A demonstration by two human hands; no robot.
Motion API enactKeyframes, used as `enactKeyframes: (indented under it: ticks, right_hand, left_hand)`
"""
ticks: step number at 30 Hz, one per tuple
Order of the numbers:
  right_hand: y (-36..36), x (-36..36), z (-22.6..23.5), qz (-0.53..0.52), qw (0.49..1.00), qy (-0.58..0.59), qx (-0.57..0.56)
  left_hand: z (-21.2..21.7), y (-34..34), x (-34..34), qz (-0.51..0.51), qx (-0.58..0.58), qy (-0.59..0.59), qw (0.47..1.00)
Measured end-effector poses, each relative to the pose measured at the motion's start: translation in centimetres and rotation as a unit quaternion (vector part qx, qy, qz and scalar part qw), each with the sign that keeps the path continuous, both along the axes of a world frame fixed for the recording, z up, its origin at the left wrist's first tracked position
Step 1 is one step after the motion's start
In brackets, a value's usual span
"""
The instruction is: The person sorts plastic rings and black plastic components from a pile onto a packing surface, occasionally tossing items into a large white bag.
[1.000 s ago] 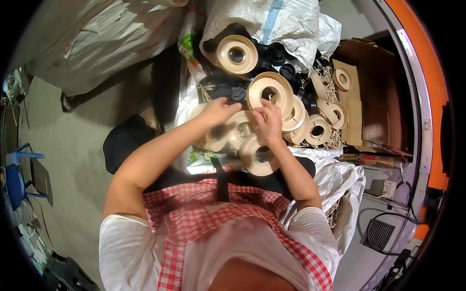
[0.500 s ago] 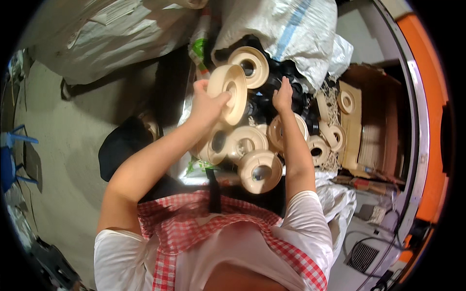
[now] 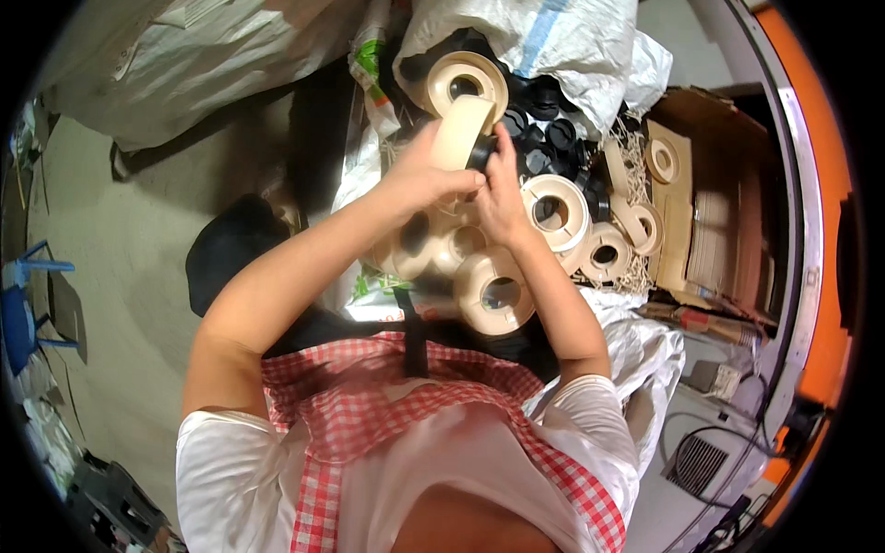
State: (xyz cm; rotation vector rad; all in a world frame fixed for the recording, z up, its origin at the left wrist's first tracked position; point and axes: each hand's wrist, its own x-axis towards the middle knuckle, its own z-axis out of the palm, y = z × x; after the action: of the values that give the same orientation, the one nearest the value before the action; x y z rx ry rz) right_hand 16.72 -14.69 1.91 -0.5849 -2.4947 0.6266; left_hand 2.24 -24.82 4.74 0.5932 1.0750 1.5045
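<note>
My left hand (image 3: 419, 175) grips a cream plastic spool (image 3: 461, 134), held on edge in front of me. My right hand (image 3: 502, 189) presses a small black round cap (image 3: 481, 150) against the spool's side. Just beyond sits another cream spool (image 3: 466, 81) lying flat. Several more cream spools lie below my hands, one (image 3: 493, 293) close to my lap and one (image 3: 551, 210) to the right of my right hand.
A pile of black caps (image 3: 544, 129) fills an open white woven sack (image 3: 562, 41). A cardboard box (image 3: 705, 198) with spools and shredded paper stands at the right. Large white sacks (image 3: 184, 55) lie at the upper left, a blue stool (image 3: 23, 304) at the far left.
My hands rose from the low pile, the left lifting one spool. The right hand took a black cap and now holds it against that spool.
</note>
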Motion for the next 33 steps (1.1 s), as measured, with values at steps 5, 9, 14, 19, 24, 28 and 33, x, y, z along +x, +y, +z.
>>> enactKeyframes:
  ticks: [5, 9, 14, 19, 24, 28, 33]
  right_hand:
    - [-0.6, 4.1, 4.5, 0.241, 0.959, -0.022, 0.146]
    - [-3.9, 3.2, 5.5, -0.17, 0.899, -0.013, -0.404]
    - [-1.6, 4.1, 0.4, -0.058, 0.918, 0.091, -0.381]
    - [0.7, 5.6, 1.2, -0.078, 0.618, -0.072, -0.779]
    - [-2.4, 4.6, 0.6, -0.069, 0.967, -0.038, -0.244]
    - [-2.7, 4.5, 0.8, -0.118, 0.808, 0.013, -0.577]
    - [-3.2, 3.8, 1.6, -0.117, 0.774, 0.058, -0.619]
  left_hand:
    - [1.6, -0.1, -0.2, -0.204, -0.024, -0.113, 0.972]
    - [0.1, -0.5, 1.4, -0.182, 0.037, -0.037, 0.982]
    - [-0.8, -0.4, 2.4, -0.109, 0.053, 0.095, 0.988]
    - [-1.6, -0.9, 2.2, -0.093, 0.036, 0.174, 0.98]
    - [-2.4, -0.8, 2.6, -0.091, 0.039, 0.114, 0.989]
    - [-2.3, -0.8, 2.3, -0.117, -0.009, 0.152, 0.981]
    - [-1.2, -1.3, 2.8, -0.082, 0.071, 0.274, 0.955]
